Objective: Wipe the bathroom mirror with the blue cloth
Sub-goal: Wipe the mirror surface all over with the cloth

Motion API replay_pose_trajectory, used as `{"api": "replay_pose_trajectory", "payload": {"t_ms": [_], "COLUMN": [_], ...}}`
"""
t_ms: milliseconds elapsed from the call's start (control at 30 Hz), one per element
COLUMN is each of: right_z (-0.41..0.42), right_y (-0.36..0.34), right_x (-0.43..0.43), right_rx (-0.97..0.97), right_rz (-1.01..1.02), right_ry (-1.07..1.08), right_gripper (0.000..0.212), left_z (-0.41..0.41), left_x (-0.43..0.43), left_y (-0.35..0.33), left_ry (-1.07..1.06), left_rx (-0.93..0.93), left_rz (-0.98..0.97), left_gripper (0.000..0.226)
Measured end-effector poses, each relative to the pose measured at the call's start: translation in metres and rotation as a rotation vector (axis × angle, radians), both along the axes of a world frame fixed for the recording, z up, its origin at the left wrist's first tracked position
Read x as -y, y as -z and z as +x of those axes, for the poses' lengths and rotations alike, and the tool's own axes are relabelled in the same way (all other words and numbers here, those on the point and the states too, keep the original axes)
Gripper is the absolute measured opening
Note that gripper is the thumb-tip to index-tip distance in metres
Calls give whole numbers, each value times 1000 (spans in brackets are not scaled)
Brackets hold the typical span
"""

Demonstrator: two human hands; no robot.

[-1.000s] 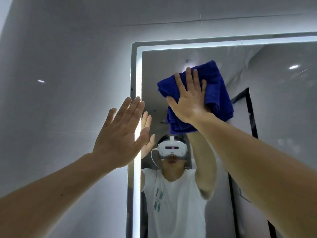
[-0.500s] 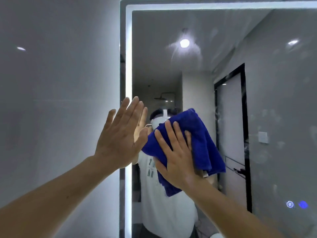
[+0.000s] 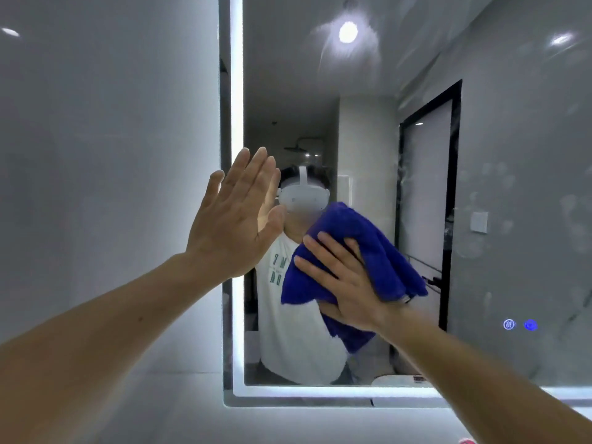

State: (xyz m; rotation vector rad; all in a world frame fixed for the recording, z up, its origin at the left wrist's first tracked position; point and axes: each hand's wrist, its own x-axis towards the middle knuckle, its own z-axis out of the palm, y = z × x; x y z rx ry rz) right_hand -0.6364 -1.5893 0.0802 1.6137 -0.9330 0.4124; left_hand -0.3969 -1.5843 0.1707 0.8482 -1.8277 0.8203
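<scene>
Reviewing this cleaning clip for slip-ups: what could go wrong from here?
The bare left hand seems to rest flat on the mirror and may leave prints. Smudges at the far right lie away from the blue cloth and could get missed. Wiping there might trigger the touch buttons.

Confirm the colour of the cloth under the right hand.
Solid deep blue, no pattern; the head view shows the cloth, right hand pressing it to the mirror.
</scene>
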Motion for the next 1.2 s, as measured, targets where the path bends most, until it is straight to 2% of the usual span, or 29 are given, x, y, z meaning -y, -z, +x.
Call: {"api": "replay_pose_trajectory", "payload": {"t_ms": [100,167,367,700,833,1033,1133,1200], "right_z": [1,8,29,36,11,-40,-64,-79], "right_y": [-65,-82,-39,115,158,173,159,138], "right_x": [-6,-7,1,8,-1,-13,-19,-26], "right_rx": [226,333,479,326,176,-72,-198,-215], "right_rz": [-70,-76,-147,-33,18,121,159,161], "right_ry": [29,47,62,20,46,53,22,-19], "right_gripper": [64,68,71,67,67,71,69,67], "left_z": [-3,-6,-10,-11,-30,-54,-62,-65], "left_x": [2,4,9,12,9,2,1,1], "left_y": [-1,3,29,67,79,84,85,88], "left_ry": [5,17,0,-13,25,73,87,73], "left_rx": [-10,-14,3,18,22,15,15,27], "left_rz": [-8,0,71,31,44,25,25,11], "left_gripper": [64,64,65,66,64,63,63,63]}}
